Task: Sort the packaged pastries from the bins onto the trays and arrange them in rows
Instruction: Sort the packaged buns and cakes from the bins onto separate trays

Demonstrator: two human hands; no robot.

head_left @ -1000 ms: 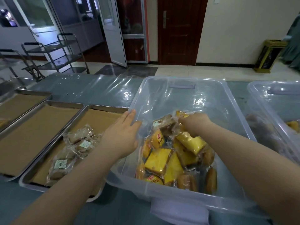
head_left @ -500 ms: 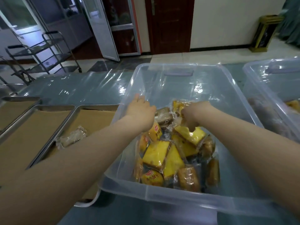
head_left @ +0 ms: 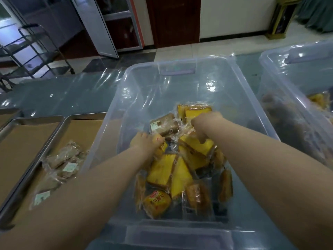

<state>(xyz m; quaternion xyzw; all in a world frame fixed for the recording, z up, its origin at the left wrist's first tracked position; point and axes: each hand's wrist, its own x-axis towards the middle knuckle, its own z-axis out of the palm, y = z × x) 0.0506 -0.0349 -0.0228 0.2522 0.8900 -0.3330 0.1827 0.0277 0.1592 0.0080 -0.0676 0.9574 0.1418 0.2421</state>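
Both hands reach into the clear bin point(head_left: 180, 83): the left hand point(head_left: 144, 144) curls around an orange-wrapped bun point(head_left: 159, 140), while the right hand point(head_left: 204, 124) digs curled fingers among yellow cakes point(head_left: 197, 147), hold unclear.

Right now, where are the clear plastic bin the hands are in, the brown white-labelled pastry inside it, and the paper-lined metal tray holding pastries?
Clear plastic bin point(head_left: 180, 87): head view, far wall.
Brown white-labelled pastry point(head_left: 166, 123): head view, wrapper's middle.
Paper-lined metal tray point(head_left: 86, 116): head view, far rim.
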